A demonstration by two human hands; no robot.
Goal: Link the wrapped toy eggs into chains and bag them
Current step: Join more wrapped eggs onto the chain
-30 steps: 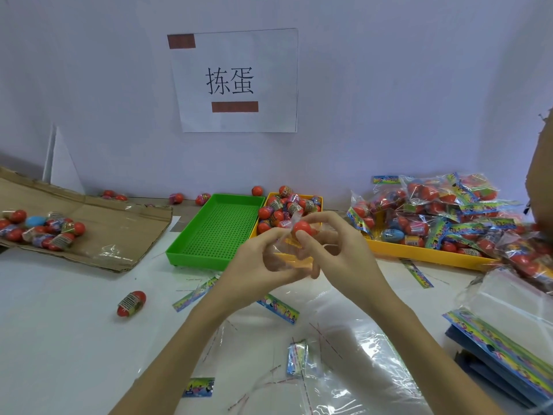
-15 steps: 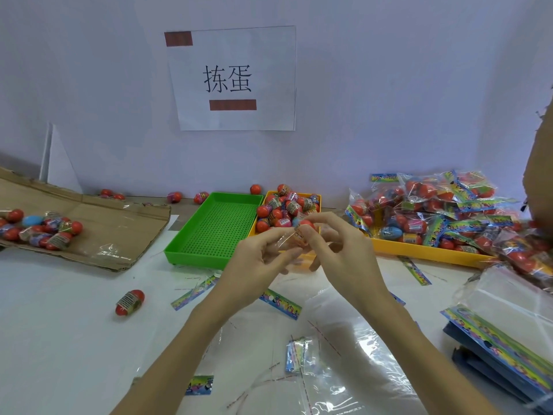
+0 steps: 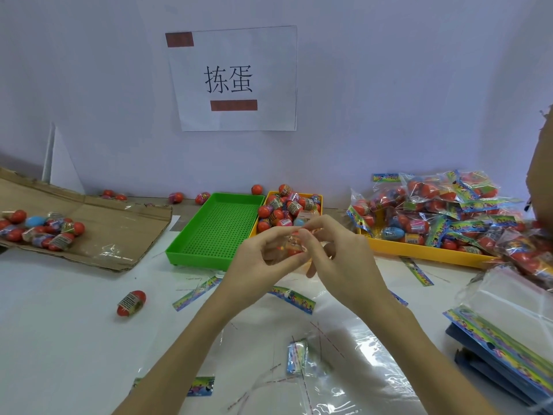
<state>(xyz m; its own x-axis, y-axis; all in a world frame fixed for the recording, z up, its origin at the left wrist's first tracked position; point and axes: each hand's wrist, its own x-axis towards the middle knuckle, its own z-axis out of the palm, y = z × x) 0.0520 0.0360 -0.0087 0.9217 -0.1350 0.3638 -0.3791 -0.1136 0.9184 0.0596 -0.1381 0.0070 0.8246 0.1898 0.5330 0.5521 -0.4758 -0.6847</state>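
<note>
Above the table's middle, my left hand (image 3: pixel 257 268) and my right hand (image 3: pixel 338 262) meet and together pinch a red wrapped toy egg (image 3: pixel 294 245) in clear film. Only a small part of the egg shows between the fingers. Behind the hands a yellow tray (image 3: pixel 319 196) holds a heap of wrapped eggs (image 3: pixel 284 209). One loose wrapped egg (image 3: pixel 131 303) lies on the white table to the left. Clear bags (image 3: pixel 344 351) with colourful header strips lie flat under my forearms.
A green perforated tray (image 3: pixel 215 229) stands left of the yellow one. Flattened cardboard (image 3: pixel 113 232) at the left carries several eggs (image 3: pixel 42 229). A long yellow tray (image 3: pixel 419 250) at the right is piled with filled bags (image 3: pixel 443 211). A stack of unused bags (image 3: pixel 502 333) sits at the right edge.
Both hands have kept working the egg between the fingertips; more of it is now covered by the fingers. The arms have hardly shifted.
</note>
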